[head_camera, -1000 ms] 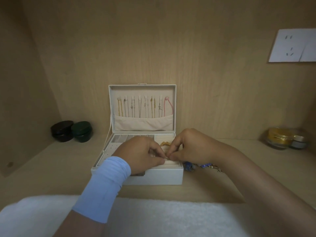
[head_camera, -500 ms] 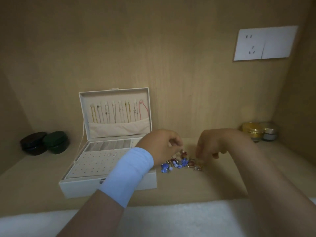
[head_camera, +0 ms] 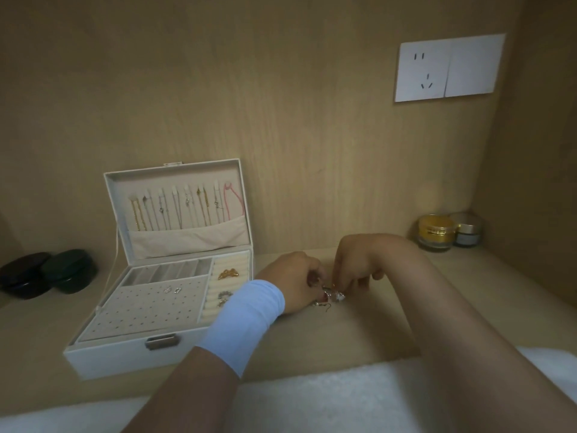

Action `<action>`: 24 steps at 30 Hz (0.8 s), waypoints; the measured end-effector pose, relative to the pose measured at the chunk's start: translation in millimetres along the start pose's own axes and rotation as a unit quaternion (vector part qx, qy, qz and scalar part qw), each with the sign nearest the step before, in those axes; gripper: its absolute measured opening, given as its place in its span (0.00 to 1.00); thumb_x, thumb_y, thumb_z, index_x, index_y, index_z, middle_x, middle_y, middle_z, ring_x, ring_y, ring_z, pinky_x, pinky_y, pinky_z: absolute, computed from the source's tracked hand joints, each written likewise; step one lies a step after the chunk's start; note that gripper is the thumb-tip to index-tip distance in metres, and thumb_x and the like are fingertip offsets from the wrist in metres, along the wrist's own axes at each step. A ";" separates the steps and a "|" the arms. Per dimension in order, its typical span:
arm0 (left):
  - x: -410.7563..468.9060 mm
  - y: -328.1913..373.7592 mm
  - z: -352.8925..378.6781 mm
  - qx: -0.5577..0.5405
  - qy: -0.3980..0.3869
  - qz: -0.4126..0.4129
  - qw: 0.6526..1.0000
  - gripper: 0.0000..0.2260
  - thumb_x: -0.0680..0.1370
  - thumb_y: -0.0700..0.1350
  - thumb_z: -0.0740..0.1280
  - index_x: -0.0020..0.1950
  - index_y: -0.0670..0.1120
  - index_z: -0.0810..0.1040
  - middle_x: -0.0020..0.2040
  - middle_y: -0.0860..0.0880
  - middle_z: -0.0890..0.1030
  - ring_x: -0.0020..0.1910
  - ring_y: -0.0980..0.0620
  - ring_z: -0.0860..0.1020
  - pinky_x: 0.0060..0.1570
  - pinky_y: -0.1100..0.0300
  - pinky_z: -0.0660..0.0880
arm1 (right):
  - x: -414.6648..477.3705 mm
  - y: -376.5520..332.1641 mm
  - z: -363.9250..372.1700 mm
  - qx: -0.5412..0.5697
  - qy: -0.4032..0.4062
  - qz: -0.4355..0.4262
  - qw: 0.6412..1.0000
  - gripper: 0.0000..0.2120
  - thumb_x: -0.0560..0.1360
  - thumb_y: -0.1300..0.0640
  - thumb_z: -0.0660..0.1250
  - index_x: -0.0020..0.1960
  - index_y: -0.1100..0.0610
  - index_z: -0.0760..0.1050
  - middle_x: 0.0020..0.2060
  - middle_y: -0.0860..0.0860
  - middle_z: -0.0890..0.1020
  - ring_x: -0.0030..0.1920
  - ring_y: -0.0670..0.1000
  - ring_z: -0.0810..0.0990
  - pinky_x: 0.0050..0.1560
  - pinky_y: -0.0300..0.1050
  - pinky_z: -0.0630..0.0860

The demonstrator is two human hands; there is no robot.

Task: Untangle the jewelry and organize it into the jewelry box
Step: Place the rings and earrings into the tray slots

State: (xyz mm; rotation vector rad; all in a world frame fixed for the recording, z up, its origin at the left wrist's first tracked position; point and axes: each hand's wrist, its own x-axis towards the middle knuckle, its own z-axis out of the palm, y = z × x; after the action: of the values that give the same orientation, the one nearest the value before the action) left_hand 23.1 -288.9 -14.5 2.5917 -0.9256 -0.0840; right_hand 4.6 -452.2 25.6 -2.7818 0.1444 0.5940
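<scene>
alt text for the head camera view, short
A left hand and a right hand pinch a small tangle of jewelry down at a wooden shelf. Left of them an open white jewelry box stands, chains hanging in its lid, a few pieces in its tray.

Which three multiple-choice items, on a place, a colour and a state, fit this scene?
1. Where do the two dark round cases stand relative to the jewelry box?
A. inside it
B. to its left
C. on its lid

2. What colour is the band on the left wrist?
A. red
B. black
C. light blue

3. What are the left hand and right hand doing?
A. pinching the tangled jewelry
B. lying flat
C. shutting the lid

1 B: they sit past its left wall.
2 C: pale blue fabric wraps the wrist.
3 A: fingers of both curl onto it.
</scene>
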 end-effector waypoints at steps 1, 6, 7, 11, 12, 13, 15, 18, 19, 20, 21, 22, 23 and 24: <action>-1.0 -0.4 -1.3 -0.040 0.006 -0.013 0.999 0.08 0.76 0.47 0.69 0.54 0.55 0.81 0.47 0.57 0.79 0.35 0.60 0.75 0.40 0.65 0.72 | -0.5 -0.3 -2.5 0.012 0.016 -0.005 1.000 0.12 0.70 0.57 0.75 0.53 0.58 0.85 0.35 0.46 0.83 0.30 0.46 0.81 0.29 0.34 0.70; -7.5 1.0 -16.1 -0.191 0.033 -0.078 0.978 0.04 0.76 0.50 0.67 0.48 0.59 0.77 0.46 0.53 0.84 0.38 0.50 0.83 0.45 0.51 0.82 | -5.3 -5.2 -12.6 0.083 0.068 -0.056 0.993 0.05 0.69 0.58 0.74 0.45 0.53 0.84 0.36 0.46 0.86 0.28 0.46 0.80 0.30 0.38 0.68; -7.6 -0.3 -18.1 -0.191 0.038 -0.074 0.978 0.05 0.75 0.50 0.69 0.49 0.58 0.78 0.45 0.53 0.84 0.41 0.52 0.83 0.48 0.54 0.80 | -7.0 -6.1 -13.8 0.092 0.069 -0.062 0.991 0.04 0.70 0.58 0.74 0.45 0.52 0.84 0.36 0.46 0.86 0.29 0.46 0.81 0.30 0.38 0.67; -12.2 -1.8 -22.9 -0.291 0.022 -0.083 0.953 0.09 0.74 0.46 0.73 0.53 0.50 0.78 0.42 0.50 0.86 0.37 0.54 0.83 0.29 0.67 0.72 | -11.2 -11.0 -14.7 0.127 0.071 -0.087 0.986 0.05 0.70 0.59 0.74 0.46 0.53 0.82 0.35 0.45 0.85 0.31 0.48 0.83 0.28 0.37 0.67; -13.5 -2.1 -23.2 -0.318 0.020 -0.089 0.944 0.10 0.74 0.45 0.73 0.53 0.48 0.77 0.42 0.49 0.86 0.36 0.53 0.82 0.28 0.66 0.73 | -11.2 -11.9 -14.3 0.143 0.073 -0.095 0.982 0.06 0.70 0.59 0.74 0.46 0.53 0.81 0.35 0.45 0.85 0.31 0.48 0.83 0.28 0.37 0.67; -14.1 -3.0 -23.4 -0.338 0.019 -0.093 0.936 0.11 0.74 0.44 0.74 0.53 0.47 0.77 0.41 0.48 0.86 0.36 0.51 0.82 0.31 0.64 0.74 | -11.3 -12.6 -14.1 0.156 0.074 -0.102 0.980 0.06 0.70 0.60 0.74 0.46 0.54 0.81 0.35 0.46 0.85 0.31 0.49 0.83 0.27 0.38 0.67; -13.3 -6.9 -23.8 -0.357 0.023 -0.097 0.929 0.10 0.73 0.43 0.74 0.52 0.47 0.78 0.38 0.48 0.86 0.37 0.48 0.80 0.37 0.57 0.76 | -10.9 -12.7 -14.2 0.173 0.075 -0.115 0.975 0.06 0.71 0.59 0.73 0.47 0.53 0.82 0.36 0.46 0.85 0.31 0.48 0.82 0.27 0.38 0.68; -12.8 -10.1 -25.9 -0.369 0.039 -0.096 0.923 0.07 0.75 0.40 0.72 0.51 0.46 0.78 0.38 0.44 0.84 0.36 0.48 0.79 0.41 0.54 0.78 | -9.7 -9.9 -13.5 0.202 0.071 -0.131 0.968 0.04 0.73 0.58 0.73 0.47 0.54 0.84 0.37 0.48 0.85 0.30 0.48 0.78 0.27 0.39 0.71; -13.2 -10.3 -27.2 -0.374 0.042 -0.098 0.921 0.06 0.76 0.41 0.71 0.52 0.45 0.78 0.41 0.41 0.84 0.36 0.48 0.79 0.41 0.54 0.78 | -9.2 -9.6 -12.9 0.216 0.069 -0.135 0.964 0.03 0.74 0.58 0.73 0.47 0.54 0.85 0.37 0.49 0.85 0.30 0.48 0.77 0.27 0.39 0.71; -14.0 -10.0 -28.9 -0.382 0.042 -0.103 0.917 0.05 0.77 0.41 0.69 0.53 0.44 0.79 0.43 0.39 0.84 0.36 0.48 0.79 0.42 0.54 0.78 | -9.0 -9.7 -12.4 0.231 0.070 -0.138 0.961 0.02 0.74 0.58 0.74 0.46 0.55 0.85 0.37 0.50 0.84 0.30 0.48 0.76 0.27 0.40 0.71; -14.3 -10.8 -30.3 -0.391 0.042 -0.107 0.913 0.06 0.78 0.42 0.68 0.54 0.43 0.79 0.46 0.39 0.84 0.37 0.48 0.79 0.42 0.54 0.79 | -9.1 -10.2 -12.0 0.243 0.071 -0.142 0.957 0.03 0.74 0.58 0.74 0.47 0.56 0.85 0.36 0.50 0.84 0.29 0.48 0.75 0.26 0.40 0.71; -14.6 -12.1 -31.7 -0.396 0.041 -0.108 0.911 0.07 0.78 0.43 0.69 0.54 0.42 0.80 0.46 0.40 0.84 0.37 0.48 0.79 0.43 0.53 0.79 | -9.1 -11.0 -12.0 0.252 0.072 -0.144 0.954 0.04 0.74 0.57 0.74 0.47 0.57 0.85 0.36 0.50 0.84 0.29 0.48 0.75 0.26 0.40 0.71; -14.9 -14.3 -33.0 -0.395 0.042 -0.105 0.912 0.07 0.78 0.43 0.70 0.54 0.42 0.80 0.46 0.41 0.84 0.37 0.48 0.79 0.43 0.54 0.79 | -9.5 -11.9 -12.1 0.257 0.071 -0.146 0.953 0.06 0.74 0.56 0.74 0.49 0.58 0.84 0.36 0.51 0.84 0.28 0.48 0.75 0.26 0.40 0.70; -15.2 -16.6 -34.4 -0.393 0.043 -0.100 0.913 0.08 0.76 0.43 0.71 0.54 0.43 0.80 0.45 0.42 0.84 0.37 0.49 0.79 0.41 0.55 0.79 | -10.1 -12.4 -12.4 0.261 0.067 -0.147 0.952 0.08 0.75 0.55 0.73 0.50 0.58 0.84 0.36 0.51 0.84 0.28 0.48 0.75 0.26 0.39 0.70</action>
State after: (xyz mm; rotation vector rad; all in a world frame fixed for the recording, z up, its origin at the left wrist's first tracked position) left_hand 27.4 -256.1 10.0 1.8977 -0.4457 -0.3227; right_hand 2.1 -443.8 43.8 -2.2639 -0.0771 0.2445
